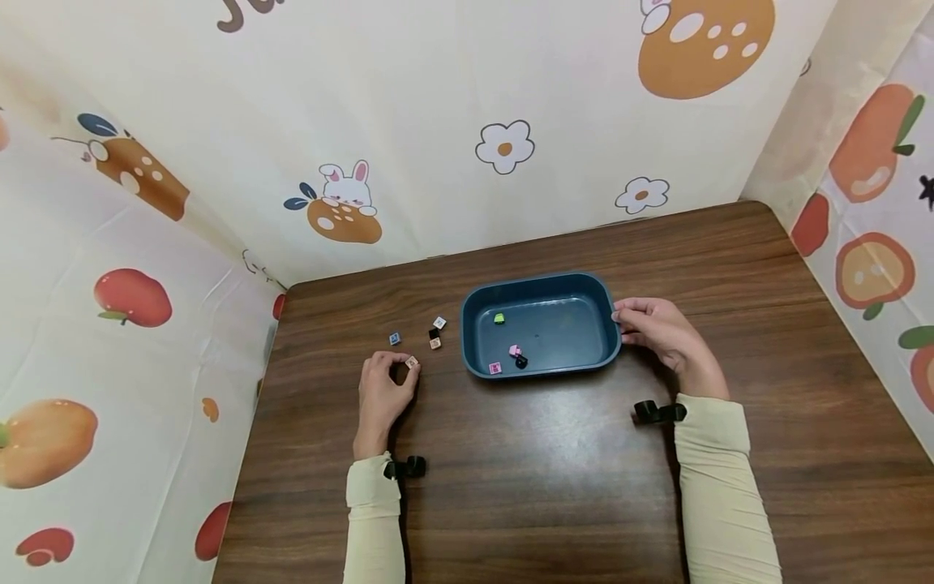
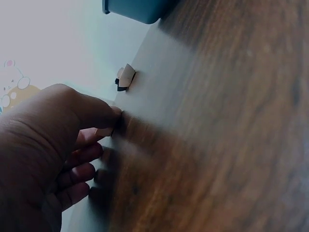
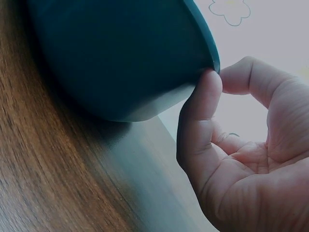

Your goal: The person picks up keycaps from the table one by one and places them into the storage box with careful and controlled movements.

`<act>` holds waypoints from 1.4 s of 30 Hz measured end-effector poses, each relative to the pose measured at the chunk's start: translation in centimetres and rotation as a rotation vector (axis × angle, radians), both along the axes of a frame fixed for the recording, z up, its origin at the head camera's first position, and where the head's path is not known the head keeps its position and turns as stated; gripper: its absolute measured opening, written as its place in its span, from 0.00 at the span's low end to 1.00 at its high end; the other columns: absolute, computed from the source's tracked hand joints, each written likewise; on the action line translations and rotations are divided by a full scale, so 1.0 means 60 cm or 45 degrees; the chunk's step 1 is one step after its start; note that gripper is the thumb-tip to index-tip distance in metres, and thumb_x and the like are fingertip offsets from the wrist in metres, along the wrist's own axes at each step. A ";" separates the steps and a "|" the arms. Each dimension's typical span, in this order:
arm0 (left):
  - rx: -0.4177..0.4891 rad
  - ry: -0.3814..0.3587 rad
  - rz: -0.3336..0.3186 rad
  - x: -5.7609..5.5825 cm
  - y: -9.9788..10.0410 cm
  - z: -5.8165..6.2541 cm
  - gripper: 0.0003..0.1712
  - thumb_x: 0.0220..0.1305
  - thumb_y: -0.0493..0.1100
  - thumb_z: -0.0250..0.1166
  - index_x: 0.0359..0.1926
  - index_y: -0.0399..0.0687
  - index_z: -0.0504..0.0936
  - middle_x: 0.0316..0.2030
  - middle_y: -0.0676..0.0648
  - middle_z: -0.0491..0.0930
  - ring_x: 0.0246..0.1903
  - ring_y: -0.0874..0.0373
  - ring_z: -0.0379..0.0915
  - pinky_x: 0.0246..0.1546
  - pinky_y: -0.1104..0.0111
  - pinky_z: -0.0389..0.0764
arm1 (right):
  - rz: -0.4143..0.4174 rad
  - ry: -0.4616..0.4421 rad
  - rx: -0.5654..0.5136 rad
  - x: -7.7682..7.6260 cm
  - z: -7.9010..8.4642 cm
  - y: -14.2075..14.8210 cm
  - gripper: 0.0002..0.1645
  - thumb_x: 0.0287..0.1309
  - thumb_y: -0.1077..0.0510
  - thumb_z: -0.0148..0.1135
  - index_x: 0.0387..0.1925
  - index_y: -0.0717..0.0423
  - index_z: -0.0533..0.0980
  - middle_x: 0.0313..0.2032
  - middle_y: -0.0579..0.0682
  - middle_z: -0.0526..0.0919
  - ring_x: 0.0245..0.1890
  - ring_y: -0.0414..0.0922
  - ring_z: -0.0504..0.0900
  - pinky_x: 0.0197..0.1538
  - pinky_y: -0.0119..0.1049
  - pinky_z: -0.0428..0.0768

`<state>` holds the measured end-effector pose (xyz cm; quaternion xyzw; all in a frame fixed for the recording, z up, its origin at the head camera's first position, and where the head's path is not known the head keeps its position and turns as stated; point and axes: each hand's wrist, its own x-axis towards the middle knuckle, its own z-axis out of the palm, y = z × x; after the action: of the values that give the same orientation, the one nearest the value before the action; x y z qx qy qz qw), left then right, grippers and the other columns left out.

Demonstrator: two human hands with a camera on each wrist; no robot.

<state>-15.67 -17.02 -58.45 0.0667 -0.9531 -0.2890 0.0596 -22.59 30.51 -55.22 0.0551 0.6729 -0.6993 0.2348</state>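
Note:
Between thumb and index finger, my left hand (image 1: 383, 393) pinches a small orange-and-white block (image 1: 412, 362) at the table's left side. In the left wrist view the hand (image 2: 53, 140) covers most of that block. My right hand (image 1: 666, 334) grips the right rim of a dark blue tray (image 1: 541, 371); thumb and finger pinch the rim in the right wrist view. Inside the tray lie a green piece (image 1: 499, 319), a light pink piece (image 1: 514, 350), a black piece (image 1: 521, 362) and a pink square block (image 1: 495, 368).
Left of the tray, on the wooden table (image 1: 525, 470), lie a blue block (image 1: 395, 339), a white-topped block (image 1: 439, 323), a black block (image 1: 434, 333) and an orange-topped block (image 1: 435, 344). A printed curtain (image 1: 438, 162) hangs behind the table and along both sides.

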 end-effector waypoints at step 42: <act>0.129 0.177 -0.100 -0.015 0.038 0.028 0.08 0.67 0.49 0.73 0.41 0.51 0.89 0.46 0.47 0.85 0.51 0.48 0.76 0.58 0.51 0.76 | 0.012 0.019 0.010 0.001 0.000 -0.001 0.19 0.76 0.59 0.56 0.58 0.71 0.72 0.30 0.36 0.83 0.32 0.32 0.82 0.39 0.27 0.86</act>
<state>-16.56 -14.76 -56.77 0.0120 -0.9327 -0.3429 0.1108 -22.51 30.46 -55.19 0.0476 0.6775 -0.6961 0.2327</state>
